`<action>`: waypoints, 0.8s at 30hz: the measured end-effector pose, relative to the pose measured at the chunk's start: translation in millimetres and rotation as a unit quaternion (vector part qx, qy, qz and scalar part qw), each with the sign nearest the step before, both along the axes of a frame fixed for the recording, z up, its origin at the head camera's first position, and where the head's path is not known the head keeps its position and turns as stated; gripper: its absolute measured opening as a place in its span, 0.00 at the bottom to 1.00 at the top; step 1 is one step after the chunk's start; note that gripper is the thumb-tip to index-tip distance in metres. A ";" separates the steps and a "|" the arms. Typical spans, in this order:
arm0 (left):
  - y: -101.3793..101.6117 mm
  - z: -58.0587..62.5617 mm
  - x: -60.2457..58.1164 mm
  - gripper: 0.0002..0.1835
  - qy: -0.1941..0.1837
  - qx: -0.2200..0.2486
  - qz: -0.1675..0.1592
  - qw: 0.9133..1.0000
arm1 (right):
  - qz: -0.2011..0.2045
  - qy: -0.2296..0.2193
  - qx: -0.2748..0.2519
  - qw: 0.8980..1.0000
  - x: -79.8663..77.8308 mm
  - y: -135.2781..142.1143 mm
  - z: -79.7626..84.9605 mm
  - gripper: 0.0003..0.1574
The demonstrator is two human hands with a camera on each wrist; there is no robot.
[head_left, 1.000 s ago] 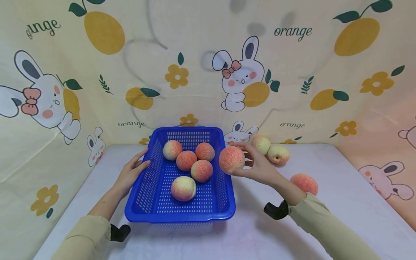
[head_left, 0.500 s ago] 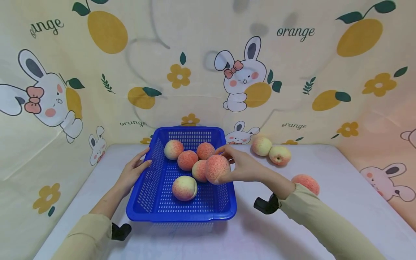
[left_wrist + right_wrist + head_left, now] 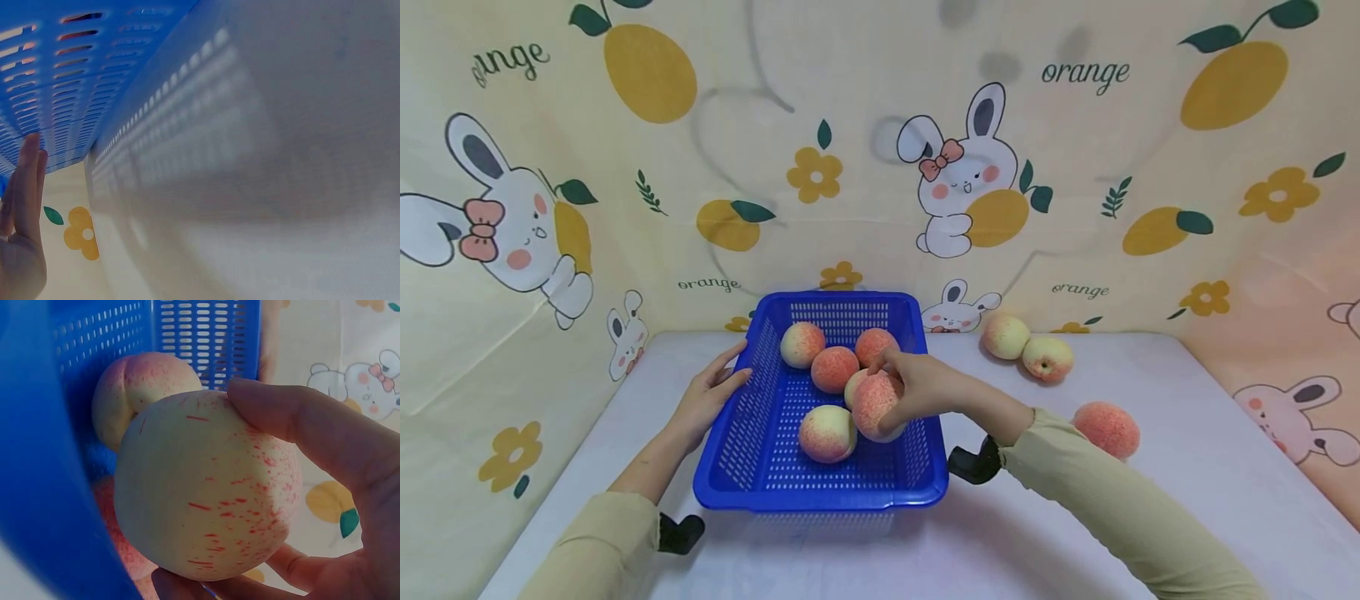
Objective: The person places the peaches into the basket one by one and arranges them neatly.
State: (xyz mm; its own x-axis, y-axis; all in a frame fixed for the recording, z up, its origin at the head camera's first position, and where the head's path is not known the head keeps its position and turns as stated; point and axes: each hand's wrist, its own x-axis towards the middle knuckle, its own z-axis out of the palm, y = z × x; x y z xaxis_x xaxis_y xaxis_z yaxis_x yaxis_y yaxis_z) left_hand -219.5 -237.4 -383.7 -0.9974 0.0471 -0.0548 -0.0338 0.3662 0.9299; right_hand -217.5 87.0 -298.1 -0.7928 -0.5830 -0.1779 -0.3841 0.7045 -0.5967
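Observation:
My right hand [image 3: 917, 385] grips a peach [image 3: 877, 407] inside the blue plastic basket [image 3: 820, 502], low among the other peaches. In the right wrist view, the thumb and fingers hold the held peach [image 3: 206, 487] from both sides; its pale side has red streaks. Just left of it lies a yellowish peach [image 3: 826, 434]. A partly covered peach is behind it, and further back are a pink peach [image 3: 835, 370], a pale-pink peach [image 3: 802, 345] and another peach [image 3: 876, 346]. My left hand [image 3: 703, 400] touches the basket's left side, its straight fingers [image 3: 26, 187] against the outer wall.
On the white table [image 3: 1022, 517], right of the basket, lie a pale peach [image 3: 1005, 337], a second pale peach [image 3: 1048, 359] touching it, and a pink peach [image 3: 1107, 429] near my right sleeve. A printed cloth [image 3: 850, 150] hangs behind and at the sides.
My right hand has carried the peach leftward over the basket's right rim and down among the peaches inside. The left hand stays at the basket's side.

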 end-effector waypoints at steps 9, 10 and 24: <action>1.6 -0.3 0.2 0.33 -0.001 0.005 -0.002 1.000 | -0.013 -0.019 0.012 1.000 -0.3 -9.2 -7.7 0.39; 1.6 -0.3 0.2 0.33 -0.001 0.006 -0.002 1.000 | -0.013 -0.020 0.015 1.000 -0.3 -10.3 -8.7 0.40; 0.8 0.7 1.0 0.33 -0.002 0.004 0.002 1.000 | 0.002 -0.036 0.070 0.997 -4.5 -25.6 -13.2 0.38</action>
State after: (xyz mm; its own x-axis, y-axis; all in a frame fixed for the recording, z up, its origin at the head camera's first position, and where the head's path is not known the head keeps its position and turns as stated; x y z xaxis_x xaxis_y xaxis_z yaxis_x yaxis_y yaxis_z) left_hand -218.5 -236.6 -382.9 -0.9973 0.0441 -0.0582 -0.0386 0.3595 0.9323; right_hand -221.9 61.3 -311.3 -0.7731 -0.5514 -0.3136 -0.3465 0.7812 -0.5193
